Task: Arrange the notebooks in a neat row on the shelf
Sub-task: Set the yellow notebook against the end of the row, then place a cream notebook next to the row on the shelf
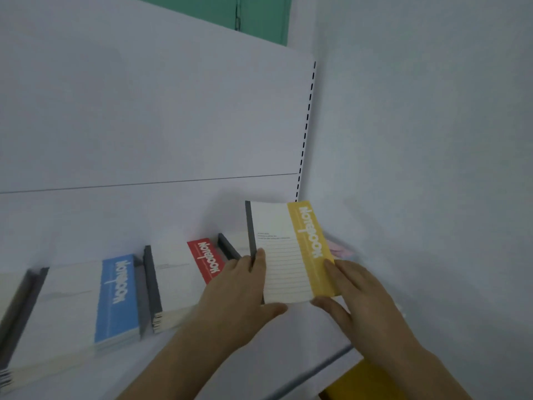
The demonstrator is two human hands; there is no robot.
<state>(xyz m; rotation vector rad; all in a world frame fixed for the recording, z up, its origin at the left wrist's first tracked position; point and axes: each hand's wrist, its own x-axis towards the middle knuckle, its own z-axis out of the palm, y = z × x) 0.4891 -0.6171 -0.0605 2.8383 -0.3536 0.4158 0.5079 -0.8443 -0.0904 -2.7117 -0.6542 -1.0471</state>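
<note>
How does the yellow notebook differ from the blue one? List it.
The yellow notebook is gripped by both hands, left hand and right hand, and tilted up; the blue notebook lies untouched on the shelf. The yellow notebook sits at the row's right end, the blue notebook further left. Their cover bands differ: yellow versus blue. Both share a white cover, dark spine and "Notebook" lettering.
</note>
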